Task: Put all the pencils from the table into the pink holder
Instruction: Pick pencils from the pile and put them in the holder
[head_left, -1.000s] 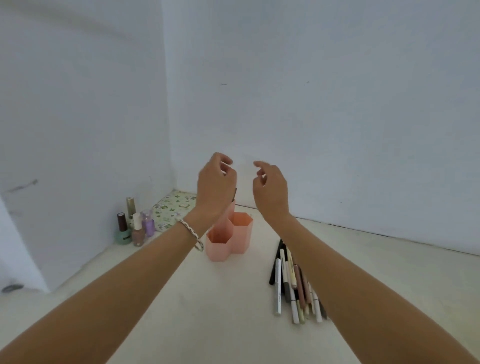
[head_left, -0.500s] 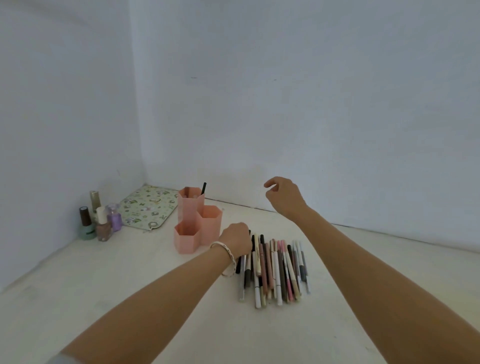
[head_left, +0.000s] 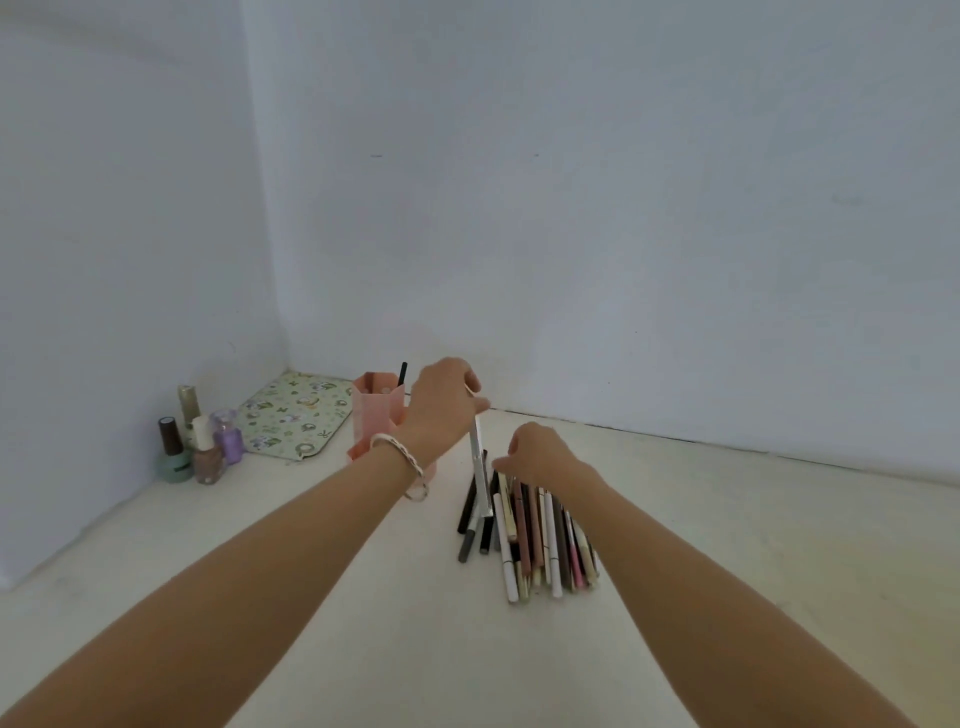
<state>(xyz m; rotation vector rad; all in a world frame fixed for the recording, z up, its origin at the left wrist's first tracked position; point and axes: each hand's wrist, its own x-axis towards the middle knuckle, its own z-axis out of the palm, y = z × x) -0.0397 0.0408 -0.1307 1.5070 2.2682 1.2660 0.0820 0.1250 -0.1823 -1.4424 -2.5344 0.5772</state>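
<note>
The pink holder (head_left: 373, 413), made of joined hexagonal cups, stands near the back wall with one black pencil (head_left: 402, 374) upright in its tall cup. My left hand (head_left: 441, 402) is raised just right of the holder and is shut on a silver pencil (head_left: 479, 470) that hangs down from its fingers. A pile of several pencils (head_left: 535, 535) lies on the table to the right. My right hand (head_left: 537, 454) rests on the far end of that pile, fingers curled down onto the pencils; whether it grips one is hidden.
Several nail polish bottles (head_left: 200, 441) stand by the left wall. A floral green mat (head_left: 296, 410) lies in the corner behind the holder. White walls close off the back and left of the pale table (head_left: 337, 597).
My left hand has lifted from the pile's left edge with a silver pencil in it. My right hand has dropped from the air onto the far end of the pile.
</note>
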